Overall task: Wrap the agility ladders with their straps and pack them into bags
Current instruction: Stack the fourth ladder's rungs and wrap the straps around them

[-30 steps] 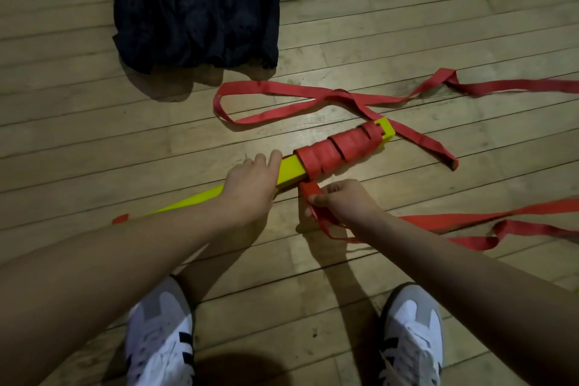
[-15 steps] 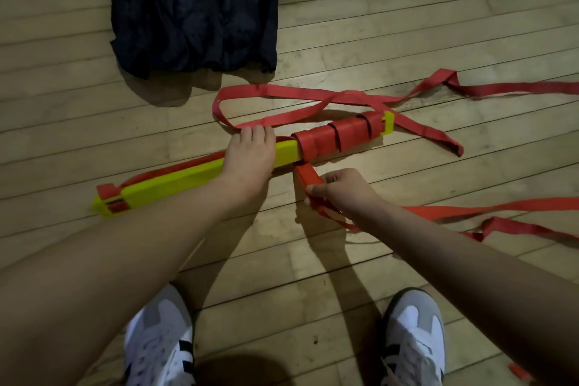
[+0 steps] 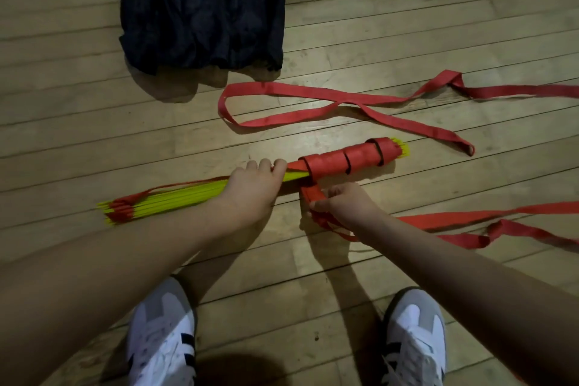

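Ladder bundle (image 3: 175, 199) lies on the floor (image 3: 407, 25), its right end wrapped in red strap (image 3: 347, 160). My left hand (image 3: 250, 191) grips the rungs mid-bundle; right hand (image 3: 341, 204) fingers pinch the strap's free run, near side. Mid-wrap. Next: another turn leftward, kept taut. Bag (image 3: 200, 6) lies far, unpacked. No readable writing.

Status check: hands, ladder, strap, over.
Left hand grips yellow rung bundle. Right hand pinches red strap, right end wrapped. Dark bag beyond, unobstructed.

A sports hall, judging by the worn hardwood plank floor (image 3: 407, 25) and white trainers (image 3: 163, 341).
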The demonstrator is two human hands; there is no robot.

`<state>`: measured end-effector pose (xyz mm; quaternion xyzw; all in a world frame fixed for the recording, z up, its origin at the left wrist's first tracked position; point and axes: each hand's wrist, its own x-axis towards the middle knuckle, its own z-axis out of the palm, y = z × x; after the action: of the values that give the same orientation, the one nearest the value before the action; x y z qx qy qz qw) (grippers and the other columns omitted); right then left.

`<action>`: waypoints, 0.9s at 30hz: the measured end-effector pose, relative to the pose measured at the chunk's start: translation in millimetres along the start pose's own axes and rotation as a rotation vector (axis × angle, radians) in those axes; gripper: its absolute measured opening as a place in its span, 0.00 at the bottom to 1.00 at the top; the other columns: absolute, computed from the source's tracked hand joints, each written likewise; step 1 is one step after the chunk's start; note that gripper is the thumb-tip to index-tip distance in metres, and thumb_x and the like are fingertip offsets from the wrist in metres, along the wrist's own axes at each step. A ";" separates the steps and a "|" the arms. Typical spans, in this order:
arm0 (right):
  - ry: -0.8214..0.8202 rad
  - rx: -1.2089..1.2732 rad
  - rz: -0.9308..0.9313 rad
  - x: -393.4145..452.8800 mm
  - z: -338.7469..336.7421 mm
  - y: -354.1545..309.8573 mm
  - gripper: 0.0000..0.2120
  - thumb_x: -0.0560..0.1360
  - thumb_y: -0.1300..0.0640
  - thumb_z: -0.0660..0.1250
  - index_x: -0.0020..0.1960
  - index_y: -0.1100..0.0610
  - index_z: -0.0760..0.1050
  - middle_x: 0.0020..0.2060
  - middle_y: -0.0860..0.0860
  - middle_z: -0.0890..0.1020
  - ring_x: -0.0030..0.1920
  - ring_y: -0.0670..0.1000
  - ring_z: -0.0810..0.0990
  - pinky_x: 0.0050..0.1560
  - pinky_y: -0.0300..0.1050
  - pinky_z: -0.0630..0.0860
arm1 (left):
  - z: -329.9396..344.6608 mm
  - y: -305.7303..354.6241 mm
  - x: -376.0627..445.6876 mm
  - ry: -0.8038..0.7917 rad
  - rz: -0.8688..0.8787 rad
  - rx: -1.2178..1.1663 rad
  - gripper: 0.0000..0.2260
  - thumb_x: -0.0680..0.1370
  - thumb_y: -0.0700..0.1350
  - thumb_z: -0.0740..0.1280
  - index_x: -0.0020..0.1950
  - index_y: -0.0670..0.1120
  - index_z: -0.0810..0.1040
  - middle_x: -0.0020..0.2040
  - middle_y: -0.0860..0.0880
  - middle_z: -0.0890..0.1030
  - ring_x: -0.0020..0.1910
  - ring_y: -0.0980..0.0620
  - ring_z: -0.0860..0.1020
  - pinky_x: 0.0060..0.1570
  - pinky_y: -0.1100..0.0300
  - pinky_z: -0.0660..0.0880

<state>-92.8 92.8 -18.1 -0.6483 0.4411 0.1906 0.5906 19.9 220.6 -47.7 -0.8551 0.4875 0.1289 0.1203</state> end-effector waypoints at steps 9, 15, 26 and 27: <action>-0.058 0.007 -0.003 1.9 -11.4 -8.1 0.04 0.73 0.62 0.72 0.42 0.63 0.80 0.37 0.56 0.84 0.34 0.48 0.82 0.35 0.37 0.76 | -7.8 -18.1 28.5 0.000 -0.174 0.006 0.25 0.76 0.40 0.65 0.70 0.43 0.57 0.59 0.42 0.74 0.52 0.43 0.77 0.38 0.54 0.71; -0.096 0.094 -0.025 3.7 -5.6 -12.2 0.03 0.73 0.66 0.70 0.41 0.64 0.78 0.34 0.57 0.82 0.32 0.48 0.81 0.34 0.35 0.77 | 6.0 -12.7 17.9 0.089 0.001 0.159 0.20 0.68 0.50 0.74 0.55 0.45 0.73 0.52 0.39 0.77 0.42 0.41 0.78 0.36 0.54 0.73; -0.139 0.145 -0.020 -0.6 -2.8 -4.1 0.05 0.76 0.63 0.67 0.46 0.65 0.77 0.35 0.56 0.83 0.31 0.46 0.82 0.32 0.34 0.75 | 5.9 -8.0 18.6 -0.005 -0.153 -0.195 0.22 0.78 0.43 0.65 0.69 0.43 0.60 0.60 0.44 0.73 0.58 0.43 0.73 0.44 0.52 0.69; -0.134 0.141 -0.030 -0.7 -2.5 -3.9 0.04 0.77 0.63 0.66 0.46 0.64 0.76 0.35 0.56 0.82 0.31 0.46 0.81 0.32 0.35 0.75 | 4.2 -9.1 20.3 -0.021 -0.154 -0.209 0.22 0.78 0.44 0.65 0.68 0.42 0.62 0.60 0.44 0.73 0.59 0.43 0.73 0.44 0.52 0.69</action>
<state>-90.8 90.4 -14.7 -0.5973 0.4035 0.1931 0.6656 37.3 210.3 -57.8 -0.8966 0.4029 0.1784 0.0451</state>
